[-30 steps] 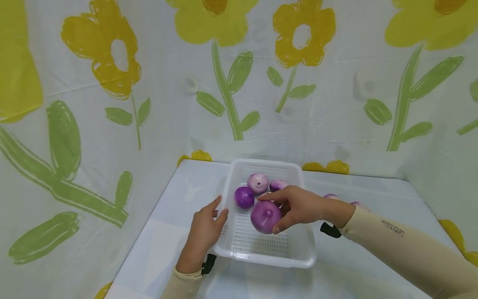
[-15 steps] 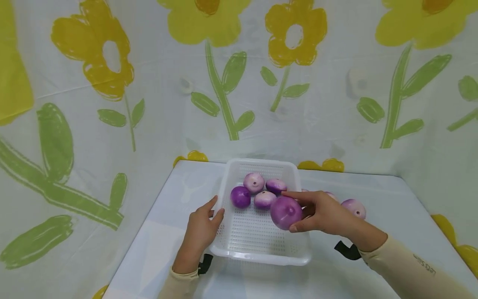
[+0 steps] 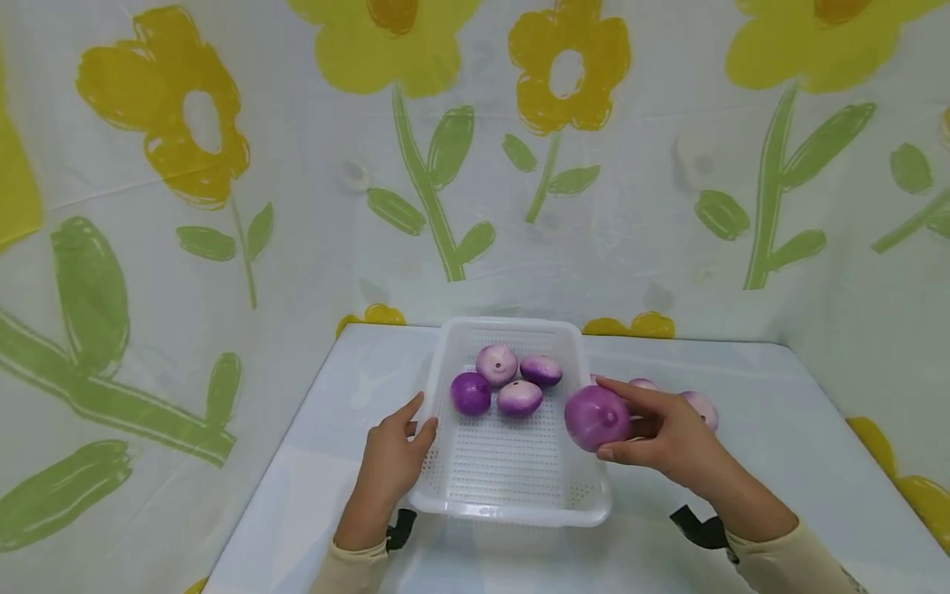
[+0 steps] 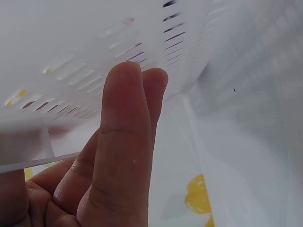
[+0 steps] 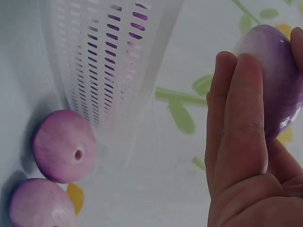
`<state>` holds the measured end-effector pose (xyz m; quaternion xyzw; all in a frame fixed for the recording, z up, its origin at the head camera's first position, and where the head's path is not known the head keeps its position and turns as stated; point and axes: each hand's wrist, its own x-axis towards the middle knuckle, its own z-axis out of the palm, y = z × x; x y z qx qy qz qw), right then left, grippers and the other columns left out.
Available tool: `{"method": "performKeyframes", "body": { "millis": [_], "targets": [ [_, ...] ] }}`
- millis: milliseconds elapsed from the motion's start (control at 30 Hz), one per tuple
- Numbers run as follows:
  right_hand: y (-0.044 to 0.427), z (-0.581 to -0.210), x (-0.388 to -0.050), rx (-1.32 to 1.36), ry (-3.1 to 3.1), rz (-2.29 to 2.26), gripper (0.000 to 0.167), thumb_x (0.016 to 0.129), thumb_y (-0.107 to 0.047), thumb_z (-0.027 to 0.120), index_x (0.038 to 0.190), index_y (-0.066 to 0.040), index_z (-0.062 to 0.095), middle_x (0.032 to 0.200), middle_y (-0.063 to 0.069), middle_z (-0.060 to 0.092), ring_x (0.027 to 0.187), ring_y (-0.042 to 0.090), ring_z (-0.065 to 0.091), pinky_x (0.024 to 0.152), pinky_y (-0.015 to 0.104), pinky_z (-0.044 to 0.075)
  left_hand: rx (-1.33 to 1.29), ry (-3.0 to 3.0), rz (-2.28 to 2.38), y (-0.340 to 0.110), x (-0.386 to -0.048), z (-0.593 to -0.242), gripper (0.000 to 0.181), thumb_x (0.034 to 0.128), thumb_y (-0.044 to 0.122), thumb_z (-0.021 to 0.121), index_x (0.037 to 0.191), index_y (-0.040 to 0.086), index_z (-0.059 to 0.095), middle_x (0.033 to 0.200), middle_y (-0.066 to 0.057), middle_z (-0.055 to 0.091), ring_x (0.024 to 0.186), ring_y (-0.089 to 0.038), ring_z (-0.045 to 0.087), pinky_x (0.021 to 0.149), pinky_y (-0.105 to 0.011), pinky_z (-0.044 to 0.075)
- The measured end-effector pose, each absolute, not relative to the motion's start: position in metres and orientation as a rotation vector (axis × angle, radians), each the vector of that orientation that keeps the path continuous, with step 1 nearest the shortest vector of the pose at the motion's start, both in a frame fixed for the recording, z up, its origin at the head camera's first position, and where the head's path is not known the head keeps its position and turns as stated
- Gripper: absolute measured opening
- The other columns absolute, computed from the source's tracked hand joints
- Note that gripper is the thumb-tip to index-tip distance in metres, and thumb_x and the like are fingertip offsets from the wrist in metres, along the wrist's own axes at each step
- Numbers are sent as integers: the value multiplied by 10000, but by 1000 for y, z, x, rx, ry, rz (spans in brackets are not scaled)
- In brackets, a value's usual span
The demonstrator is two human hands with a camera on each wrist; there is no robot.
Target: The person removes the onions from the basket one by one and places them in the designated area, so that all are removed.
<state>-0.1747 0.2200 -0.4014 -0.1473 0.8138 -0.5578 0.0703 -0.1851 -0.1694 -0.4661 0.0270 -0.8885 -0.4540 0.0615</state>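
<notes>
My right hand [image 3: 671, 433] holds a purple onion [image 3: 594, 418] between thumb and fingers, above the right rim of a white perforated plastic basket [image 3: 512, 511]. In the right wrist view the same onion [image 5: 277, 75] shows pale on one side and darker purple on the other. At the basket's left side is my left hand [image 3: 389, 458]; its thumb lies over the rim, and its straight fingers [image 4: 124, 127] lie along the outer wall. Several purple onions, among them a dark one [image 3: 471, 394] and a paler one [image 3: 497, 365], lie in the far half of the basket.
Right of the basket, more onions sit on the white table [image 3: 750, 470]: one [image 3: 700, 408] is partly behind my right hand. The right wrist view shows one onion [image 5: 65, 146] close to the basket wall. A flower-patterned cloth [image 3: 631, 247] hangs behind and at both sides.
My right hand has carried its onion rightward from over the basket's middle to its right rim, uncovering the onions inside. My left hand keeps its place at the left rim. The view has shifted slightly.
</notes>
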Motion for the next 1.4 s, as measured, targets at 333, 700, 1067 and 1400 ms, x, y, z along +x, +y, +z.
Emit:
{"method": "performKeyframes", "body": {
  "millis": [333, 700, 1067, 1400],
  "targets": [
    [241, -420, -167, -323, 2493, -1830, 802, 855, -130, 904, 1568, -176, 541, 1374, 231, 487, 1090, 198, 737, 839, 358, 615, 114, -2690, -1388, -175, -182, -468, 586, 1037, 288, 699, 1558, 86, 524, 1293, -265, 693, 1078, -345, 740, 763, -464, 633],
    [268, -456, -176, 10, 2542, -1770, 851, 873, -306, 898, 1609, -231, 478, 1513, 173, 482, 1280, 365, 578, 881, 326, 602, 109, -2681, -1417, -175, -181, -467, 586, 1037, 271, 699, 1558, 72, 521, 1240, -270, 713, 989, -315, 761, 717, -449, 637],
    [269, -482, -184, -5, 2547, -1701, 875, 832, -283, 931, 1587, -203, 495, 1382, 218, 599, 1211, 359, 604, 852, 316, 602, 130, -2682, -1420, -171, -184, -467, 599, 1027, 264, 712, 1565, 87, 515, 1234, -252, 720, 944, -296, 767, 697, -440, 637],
    [260, -500, -186, -53, 2441, -1755, 920, 807, -196, 945, 1600, -189, 477, 1431, 225, 577, 1171, 343, 669, 883, 320, 593, 126, -2688, -1422, -168, -185, -466, 600, 1029, 261, 709, 1569, 93, 510, 1225, -247, 723, 925, -281, 767, 695, -436, 638]
  ]
}}
